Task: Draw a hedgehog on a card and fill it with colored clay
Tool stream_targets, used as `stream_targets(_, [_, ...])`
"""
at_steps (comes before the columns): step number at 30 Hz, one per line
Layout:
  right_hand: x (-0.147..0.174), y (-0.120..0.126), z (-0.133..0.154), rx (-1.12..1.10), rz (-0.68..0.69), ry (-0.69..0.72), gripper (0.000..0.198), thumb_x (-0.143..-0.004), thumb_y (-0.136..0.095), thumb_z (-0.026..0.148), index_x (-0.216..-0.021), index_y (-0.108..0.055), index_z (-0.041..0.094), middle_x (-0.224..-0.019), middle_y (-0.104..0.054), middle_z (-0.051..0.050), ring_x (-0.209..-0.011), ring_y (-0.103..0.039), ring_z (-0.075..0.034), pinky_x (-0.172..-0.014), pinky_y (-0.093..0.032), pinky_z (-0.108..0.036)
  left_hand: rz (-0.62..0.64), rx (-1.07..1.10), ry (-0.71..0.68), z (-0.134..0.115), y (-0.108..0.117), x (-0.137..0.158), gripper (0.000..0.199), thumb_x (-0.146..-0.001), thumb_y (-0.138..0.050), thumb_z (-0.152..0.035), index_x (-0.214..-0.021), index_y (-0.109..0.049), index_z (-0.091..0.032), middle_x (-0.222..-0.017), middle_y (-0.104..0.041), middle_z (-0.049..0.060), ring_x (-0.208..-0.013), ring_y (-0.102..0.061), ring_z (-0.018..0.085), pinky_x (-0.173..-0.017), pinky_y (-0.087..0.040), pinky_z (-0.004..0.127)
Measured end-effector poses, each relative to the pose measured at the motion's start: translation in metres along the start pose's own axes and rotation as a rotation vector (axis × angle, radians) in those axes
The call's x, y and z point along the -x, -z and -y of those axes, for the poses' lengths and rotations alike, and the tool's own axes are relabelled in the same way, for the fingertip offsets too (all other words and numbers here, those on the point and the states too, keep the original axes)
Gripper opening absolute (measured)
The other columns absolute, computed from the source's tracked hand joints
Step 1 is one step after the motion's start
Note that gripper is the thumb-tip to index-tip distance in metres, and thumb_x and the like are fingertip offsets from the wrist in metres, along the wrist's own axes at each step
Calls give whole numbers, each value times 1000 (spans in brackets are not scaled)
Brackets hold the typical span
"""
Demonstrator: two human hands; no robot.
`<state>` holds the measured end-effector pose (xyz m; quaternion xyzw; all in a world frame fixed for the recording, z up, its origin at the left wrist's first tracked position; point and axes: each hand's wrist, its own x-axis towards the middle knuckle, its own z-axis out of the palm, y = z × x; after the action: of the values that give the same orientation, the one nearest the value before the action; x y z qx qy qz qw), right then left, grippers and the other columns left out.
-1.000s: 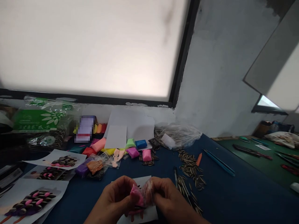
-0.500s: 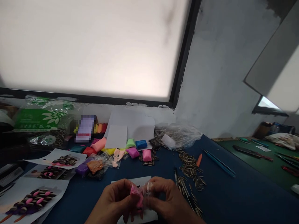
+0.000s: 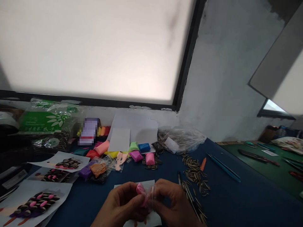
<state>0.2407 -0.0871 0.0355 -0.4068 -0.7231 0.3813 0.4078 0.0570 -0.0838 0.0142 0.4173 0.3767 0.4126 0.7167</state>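
Pink modelling clay [image 3: 140, 189] in a clear plastic wrapper [image 3: 151, 194] is held between my two hands. My left hand [image 3: 126, 201] pinches the clay at its left side. With thumb and fingers, my right hand [image 3: 171, 200] grips the clear wrapper on the right. Beneath them on the blue tabletop lies a white paper [image 3: 153, 220], mostly hidden by my hands, with small orange bits near its lower part. Sunflower seeds [image 3: 193, 168] are scattered to the right, beside a dark pen [image 3: 179, 179].
Packets of coloured clay [image 3: 136, 155] lie further back, near a green seed bag [image 3: 42, 121]. Printed pictures [image 3: 35, 201] of seed work lie at left. Blue tweezers [image 3: 224, 168] and an orange clay stick [image 3: 203, 164] rest at right. A green table [image 3: 255, 165] adjoins.
The pink clay has shifted in my fingers, its upper end now showing above my left thumb. Both hands have moved slightly right in the picture, as has the whole scene.
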Motion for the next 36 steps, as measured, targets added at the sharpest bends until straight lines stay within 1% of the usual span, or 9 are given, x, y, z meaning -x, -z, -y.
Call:
stream_targets(4, [1, -1, -2, 47, 38, 69, 25, -88, -65, 30, -66, -63, 19, -72, -63, -2, -69, -60, -17, -62, -42, -27, 24, -32, -37, 1, 0, 0, 52, -58, -90, -59, -76, -65, -17, -63, -70, 3, -58, -64, 17, -58, -46, 27])
stream_targets(7, [2, -2, 0, 0, 29, 44, 23, -88, -63, 30, -67, -60, 19, -76, -60, -2, -70, -59, -17, -63, -42, -27, -11, -61, -69, -2, -1, 1, 53, -60, -88, -62, -72, -61, -19, -55, -66, 0, -52, -59, 16, -53, -44, 26])
stream_targets(12, [0, 0, 2, -216, 50, -61, 24, -89, -65, 37, -74, -64, 18, -94, -62, -7, -86, -61, -22, -78, -46, -33, -31, -43, -74, -6, 1, 1, 52, -61, -89, -60, -75, -61, -18, -55, -63, -3, -51, -58, 14, -54, -45, 25])
stream_targets(15, [0, 1, 1, -292, 61, -94, 29, -88, -67, 43, -76, -68, 17, -98, -63, -8, -89, -62, -24, -81, -47, -35, -3, -32, -61, -6, 2, 1, 54, -61, -89, -59, -84, -64, -18, -55, -64, -3, -50, -58, 14, -54, -47, 26])
stream_targets(19, [0, 1, 4, -235, 23, -86, 29, -89, -68, 41, -72, -68, 17, -95, -62, -8, -90, -63, -25, -82, -48, -36, 53, -52, -45, -5, 2, 1, 58, -65, -88, -59, -97, -66, -17, -64, -71, 2, -58, -65, 17, -57, -48, 27])
stream_targets(25, [0, -1, 3, -179, 85, -93, 19, -87, -68, 32, -78, -76, 17, -97, -63, -8, -86, -66, -23, -79, -50, -33, 68, -44, -31, 3, 7, -4, 53, -61, -90, -57, -81, -64, -16, -62, -72, 4, -57, -65, 17, -55, -47, 25])
stream_targets(28, [0, -1, 0, -67, 89, -33, 15, -87, -68, 26, -80, -79, 17, -93, -65, -8, -85, -67, -22, -76, -50, -31, 38, 21, 5, 4, 6, -5, 54, -56, -95, -53, -80, -63, -16, -60, -72, 3, -54, -65, 16, -55, -48, 25])
stream_targets(30, [1, -1, -3, 23, 75, 62, 15, -87, -66, 21, -80, -77, 16, -91, -66, -8, -82, -67, -21, -73, -49, -29, 18, 43, 20, 3, 3, -5, 55, -53, -96, -51, -79, -61, -17, -59, -72, 3, -52, -64, 15, -54, -47, 24])
stream_targets(36, [5, -10, -15, 251, -37, 314, 15, -88, -55, 11, -77, -64, 17, -87, -66, -6, -78, -64, -17, -69, -45, -26, -51, -24, 16, -1, -6, -2, 61, -48, -95, -58, -74, -56, -19, -49, -67, 0, -47, -60, 15, -50, -45, 24])
